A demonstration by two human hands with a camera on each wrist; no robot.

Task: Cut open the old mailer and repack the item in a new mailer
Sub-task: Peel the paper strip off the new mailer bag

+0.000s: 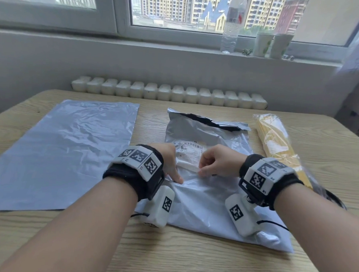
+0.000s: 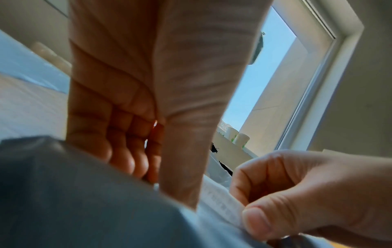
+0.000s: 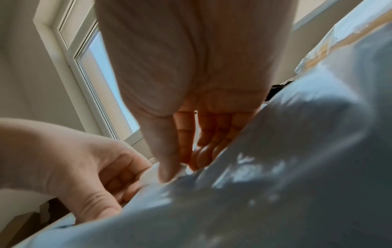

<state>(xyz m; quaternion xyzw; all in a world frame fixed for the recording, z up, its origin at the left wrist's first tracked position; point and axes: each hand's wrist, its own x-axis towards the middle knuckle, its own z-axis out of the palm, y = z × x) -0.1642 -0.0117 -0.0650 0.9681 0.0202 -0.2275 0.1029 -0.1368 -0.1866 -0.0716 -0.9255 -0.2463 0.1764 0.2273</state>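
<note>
While the right hand (image 1: 219,160) pinches the peeled edge of the shipping label (image 1: 191,155) between thumb and curled fingers, the left hand (image 1: 169,162) grip is flat: straight fingers pressing the old mailer (image 1: 202,199) down just left of the label. Label partly lifted, rolled white edge between the two hands. Old mailer lies mid-desk, crumpled, far end torn open with black lining showing. New mailer (image 1: 65,150) flat on the desk (image 1: 188,261) to the left, apart from the old one. Yellow item in clear wrap (image 1: 276,145) lies at right, just beside the old mailer. Far off on the windowsill: water bottle (image 1: 231,28) and two cups (image 1: 271,45). Radiator (image 1: 168,92) behind the desk's far edge.
</note>
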